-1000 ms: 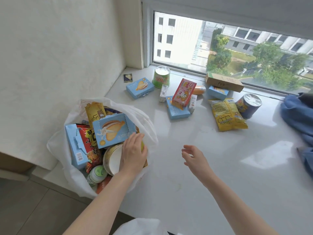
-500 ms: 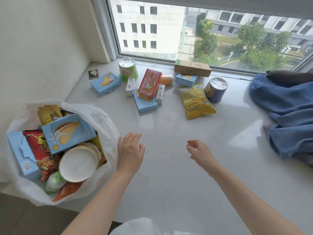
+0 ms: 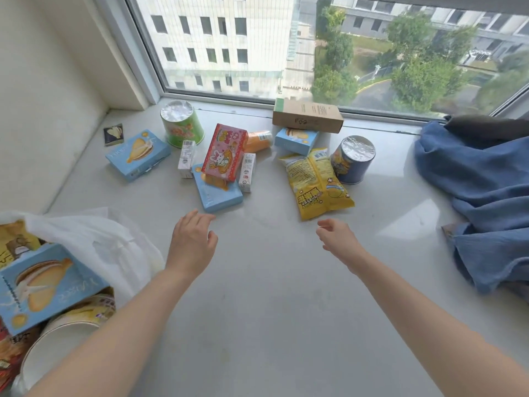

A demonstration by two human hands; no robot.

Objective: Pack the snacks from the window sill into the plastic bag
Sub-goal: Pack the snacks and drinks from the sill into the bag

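The white plastic bag [image 3: 108,245] sits at the lower left of the sill, holding a blue biscuit box [image 3: 43,287], a white-lidded tub [image 3: 54,351] and other packets. My left hand [image 3: 191,242] hovers empty with fingers extended, just in front of a blue box [image 3: 217,193] that has a pink box [image 3: 224,153] leaning on it. My right hand [image 3: 337,239] is empty and loosely curled, just below the yellow chip bag [image 3: 317,184]. Further back lie another blue box [image 3: 137,154], a green can [image 3: 181,124], a blue can [image 3: 353,159] and a brown carton [image 3: 307,116].
Blue cloth [image 3: 481,196] is heaped along the right side of the sill. The window frame [image 3: 137,53] and glass close off the back, and a wall [image 3: 43,96] stands on the left. Small white boxes [image 3: 247,171] and an orange bottle [image 3: 259,140] lie among the snacks.
My left hand has left the tub in the bag and moved out toward the snacks. My right hand has reached forward too. The view has turned right, away from the bag.
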